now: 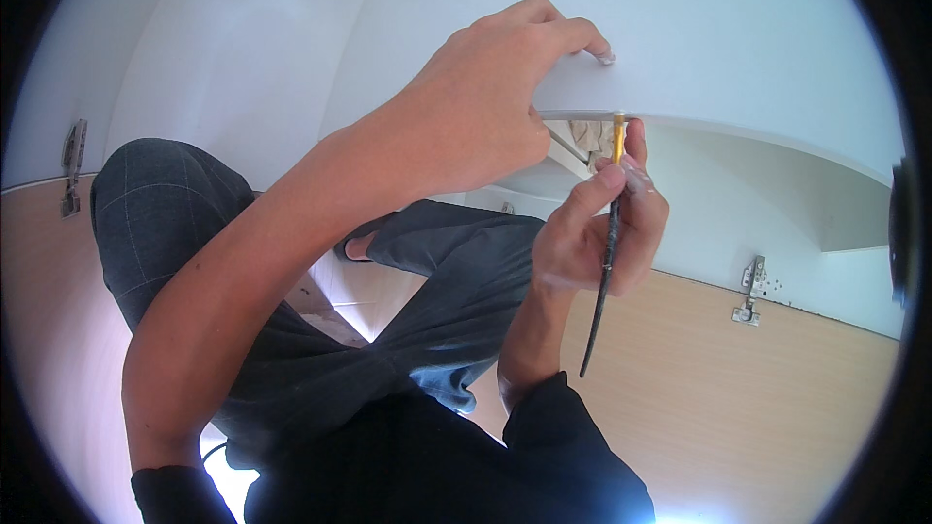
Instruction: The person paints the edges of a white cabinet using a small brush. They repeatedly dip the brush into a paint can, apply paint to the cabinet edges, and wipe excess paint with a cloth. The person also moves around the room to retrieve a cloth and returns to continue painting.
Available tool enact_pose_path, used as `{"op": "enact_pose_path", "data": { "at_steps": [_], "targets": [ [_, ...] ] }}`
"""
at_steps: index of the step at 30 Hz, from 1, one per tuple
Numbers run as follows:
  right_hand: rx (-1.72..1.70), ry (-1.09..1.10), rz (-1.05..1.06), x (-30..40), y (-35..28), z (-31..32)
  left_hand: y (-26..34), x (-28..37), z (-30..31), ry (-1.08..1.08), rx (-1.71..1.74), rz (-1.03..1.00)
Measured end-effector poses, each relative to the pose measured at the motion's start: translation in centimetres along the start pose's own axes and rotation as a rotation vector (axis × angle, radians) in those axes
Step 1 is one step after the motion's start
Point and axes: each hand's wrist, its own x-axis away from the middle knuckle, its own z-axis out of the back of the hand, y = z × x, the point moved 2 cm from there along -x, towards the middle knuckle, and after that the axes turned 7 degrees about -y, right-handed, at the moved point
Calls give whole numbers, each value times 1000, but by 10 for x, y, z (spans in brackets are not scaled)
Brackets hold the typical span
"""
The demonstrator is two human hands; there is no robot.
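My right hand (pixel 601 233) holds a thin paintbrush (pixel 609 262) with a black, tapered handle and a gold-coloured ferrule. The brush points up, its tip end at the front edge of a white cabinet panel (pixel 728 44). Whitish smears show on the fingers of this hand. My left hand (pixel 495 80) reaches over the same panel, fingers bent and apart. White matter coats a fingertip that rests against the panel, and the thumb side lies by the edge. I see nothing held in the left hand.
Wood-tone cabinet doors (pixel 743 393) stand open on both sides, with metal hinges (pixel 751 291) at right and another hinge (pixel 73 167) at left. Below the panel edge, a beige crumpled material (pixel 591 137) shows inside. My bent knee (pixel 167 196) is close to the left cabinet wall.
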Motion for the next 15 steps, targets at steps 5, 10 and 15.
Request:
{"op": "enact_pose_path", "data": {
  "at_steps": [5,10,15],
  "targets": [
    [19,-66,26,3,2,2,3,0,3,-76,12,45],
    [13,-80,26,4,-2,-1,1,0,2,-29,31,28],
    [-18,-33,-8,5,-3,-3,-1,0,1,-6,22,-5]
  ]
}}
